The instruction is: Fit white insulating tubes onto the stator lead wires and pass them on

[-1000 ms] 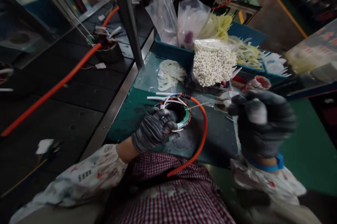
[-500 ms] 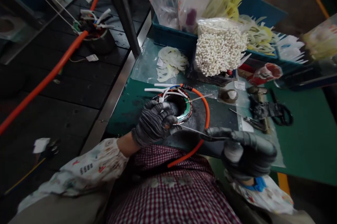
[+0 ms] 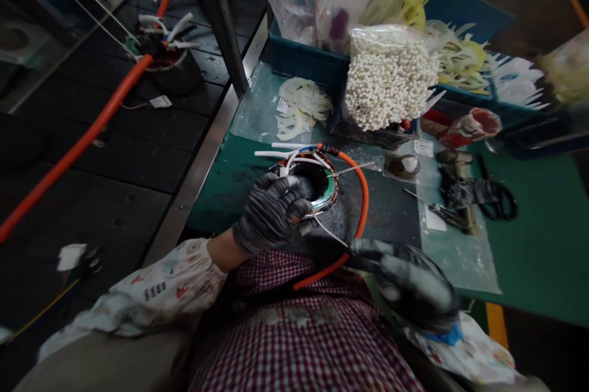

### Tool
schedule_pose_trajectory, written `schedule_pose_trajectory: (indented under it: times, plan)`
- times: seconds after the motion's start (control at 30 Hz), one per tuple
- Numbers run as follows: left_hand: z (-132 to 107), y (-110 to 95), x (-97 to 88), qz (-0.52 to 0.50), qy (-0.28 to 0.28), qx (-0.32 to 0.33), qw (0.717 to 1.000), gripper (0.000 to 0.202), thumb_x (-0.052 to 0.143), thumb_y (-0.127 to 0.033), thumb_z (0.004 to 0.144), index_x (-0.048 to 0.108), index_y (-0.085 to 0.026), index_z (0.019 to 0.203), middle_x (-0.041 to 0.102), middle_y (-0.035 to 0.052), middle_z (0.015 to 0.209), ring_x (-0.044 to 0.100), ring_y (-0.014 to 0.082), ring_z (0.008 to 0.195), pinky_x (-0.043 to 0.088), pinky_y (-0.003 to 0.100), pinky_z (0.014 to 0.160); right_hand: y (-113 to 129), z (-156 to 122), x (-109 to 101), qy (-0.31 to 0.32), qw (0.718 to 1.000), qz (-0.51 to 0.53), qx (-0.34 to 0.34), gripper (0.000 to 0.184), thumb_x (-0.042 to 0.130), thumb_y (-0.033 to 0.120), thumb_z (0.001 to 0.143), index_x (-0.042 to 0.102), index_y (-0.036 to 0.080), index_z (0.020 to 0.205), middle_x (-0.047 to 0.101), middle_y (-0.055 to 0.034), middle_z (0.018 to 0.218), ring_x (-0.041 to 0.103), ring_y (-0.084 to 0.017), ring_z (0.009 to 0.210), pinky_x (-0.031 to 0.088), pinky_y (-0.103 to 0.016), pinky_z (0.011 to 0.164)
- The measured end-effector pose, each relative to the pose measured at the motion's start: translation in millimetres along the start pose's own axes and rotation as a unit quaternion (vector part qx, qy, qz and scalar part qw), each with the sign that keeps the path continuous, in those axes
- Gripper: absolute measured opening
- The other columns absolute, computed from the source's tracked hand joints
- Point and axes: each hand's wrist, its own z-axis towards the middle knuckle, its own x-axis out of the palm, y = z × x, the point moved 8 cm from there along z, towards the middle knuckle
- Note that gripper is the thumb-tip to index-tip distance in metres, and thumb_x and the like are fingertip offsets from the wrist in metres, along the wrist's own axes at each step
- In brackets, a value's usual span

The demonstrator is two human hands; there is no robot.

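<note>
Pinching cord [image 3: 330, 232], right hand [image 3: 409, 284] lower than before (left hand [image 3: 270, 215] clamped on ring [image 3: 329, 196])

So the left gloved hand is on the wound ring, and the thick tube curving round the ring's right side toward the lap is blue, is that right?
Not quite: the thick tube is orange, not blue, as the head view shows. The left gloved hand is indeed on the wound ring.

A factory workshop: green workbench [image 3: 543, 220], blue parts bins [image 3: 304, 64], wired metal ring [image 3: 329, 194] and 1 pair of scissors [image 3: 481, 191].
</note>
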Motion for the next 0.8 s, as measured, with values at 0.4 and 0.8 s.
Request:
schedule_pose_trajectory:
  times: [0.4,0.8]
  plan:
    - [4.2,3.4,-9.4,-0.040,-0.026,0.043,0.998,0.017,0.063,-0.037,0.102,0.075,-0.032,0.113,0.083,-0.0007,0.126,0.073,0.0281,0.126,0.054,0.051,0.112,14.3,90.4,24.0,-0.030,0.956,-0.265,-0.119,0.032,0.070,0.044,0.102,0.082,0.027,0.127,0.088,-0.0092,0.109,0.083,-0.032,0.095,0.069,-0.047,0.085]
    - [2.0,2.4,-6.7,-0.030,-0.050,0.040,0.997,0.023,0.062,-0.047,0.106,0.078,-0.031,0.106,0.082,0.0007,0.123,0.071,0.0271,0.123,0.050,0.049,0.111,17.6,118.6,18.3,0.139,0.989,0.032,-0.034,0.019,0.082,0.044,0.097,0.087,0.027,0.102,0.087,-0.0009,0.100,0.083,-0.024,0.093,0.070,-0.040,0.088]
